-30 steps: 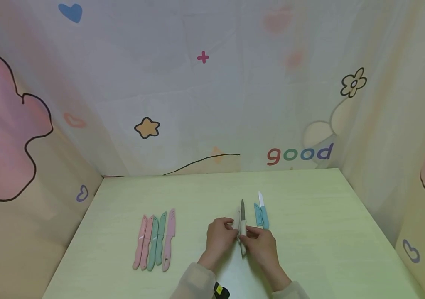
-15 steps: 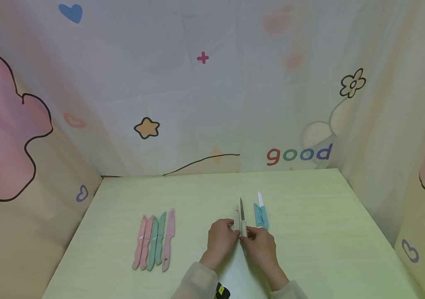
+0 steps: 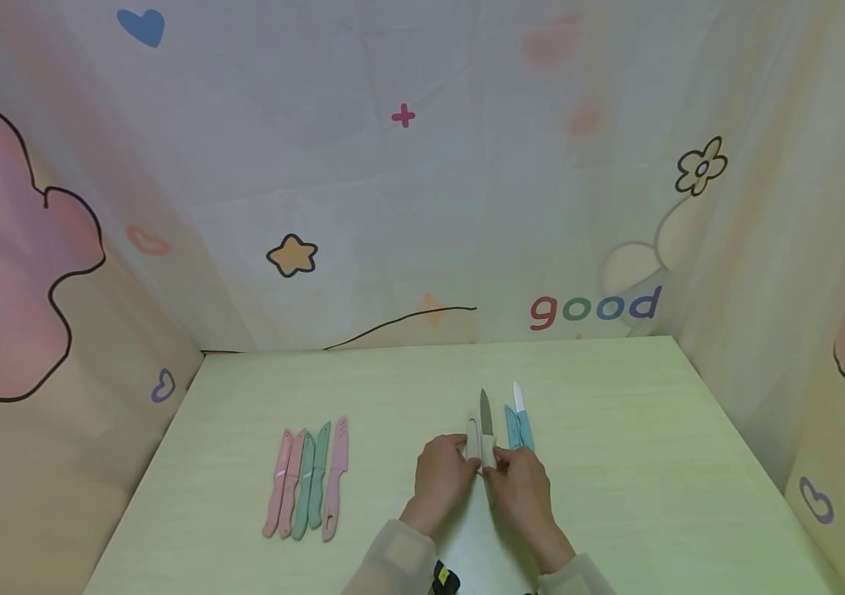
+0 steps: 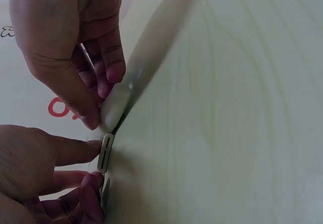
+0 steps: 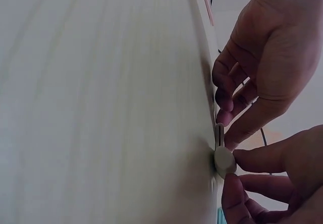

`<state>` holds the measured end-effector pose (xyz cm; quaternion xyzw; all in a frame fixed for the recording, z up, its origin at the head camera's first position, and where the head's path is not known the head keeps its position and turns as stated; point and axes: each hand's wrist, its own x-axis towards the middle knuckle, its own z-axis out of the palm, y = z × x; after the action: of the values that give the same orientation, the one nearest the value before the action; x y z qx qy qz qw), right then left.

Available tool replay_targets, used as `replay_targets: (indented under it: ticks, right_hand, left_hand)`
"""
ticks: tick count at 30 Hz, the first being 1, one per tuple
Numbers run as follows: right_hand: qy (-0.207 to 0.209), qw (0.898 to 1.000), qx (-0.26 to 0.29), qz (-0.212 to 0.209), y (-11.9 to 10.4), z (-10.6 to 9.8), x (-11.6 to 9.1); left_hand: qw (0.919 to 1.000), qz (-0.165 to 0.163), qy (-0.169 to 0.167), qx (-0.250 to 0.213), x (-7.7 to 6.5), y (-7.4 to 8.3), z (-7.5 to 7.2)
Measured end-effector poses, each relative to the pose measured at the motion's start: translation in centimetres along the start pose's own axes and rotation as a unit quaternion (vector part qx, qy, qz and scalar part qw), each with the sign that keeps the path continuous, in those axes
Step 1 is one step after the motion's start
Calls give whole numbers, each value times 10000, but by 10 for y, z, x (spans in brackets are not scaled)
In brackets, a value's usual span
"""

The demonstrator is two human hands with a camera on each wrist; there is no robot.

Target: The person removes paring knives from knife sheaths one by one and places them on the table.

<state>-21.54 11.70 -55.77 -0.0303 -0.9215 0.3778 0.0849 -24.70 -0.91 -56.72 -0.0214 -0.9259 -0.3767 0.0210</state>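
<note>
My left hand (image 3: pixel 446 473) pinches a white knife sheath (image 3: pixel 472 438) between thumb and fingers. Beside it, my right hand (image 3: pixel 520 487) pinches the white handle of a small paring knife (image 3: pixel 488 453). The bare grey blade points away from me, just right of the sheath. Both wrist views show the end of the sheath (image 4: pixel 105 152) with its slot, close by the rounded butt of the knife handle (image 5: pixel 224 161). To the right lie an unsheathed blue knife (image 3: pixel 524 430) and its blue sheath (image 3: pixel 513 426); my right fingers hide their near ends.
On the left of the pale green table (image 3: pixel 615 512) lie several sheathed knives in a row: pink ones (image 3: pixel 278 483), green ones (image 3: pixel 305 487) and a mauve one (image 3: pixel 336 479). A printed curtain (image 3: pixel 363 182) stands behind the table and along both sides.
The white knife has turned, so its blade shows broader and its tip sits slightly farther forward. The white sheath shows more of its face. Both hands stay almost in place.
</note>
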Motion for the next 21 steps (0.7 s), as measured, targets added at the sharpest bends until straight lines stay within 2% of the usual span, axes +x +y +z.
replay_targets:
  ticks: [9,21]
  right_hand:
    - [114,9979,-506,-385,1,0,3]
    - [-69,9890,-1285,-725,-1,1,13]
  left_hand:
    - [9998,-10,-23,222,4,3,5]
    - [9990,-59,-102,422,11,6,8]
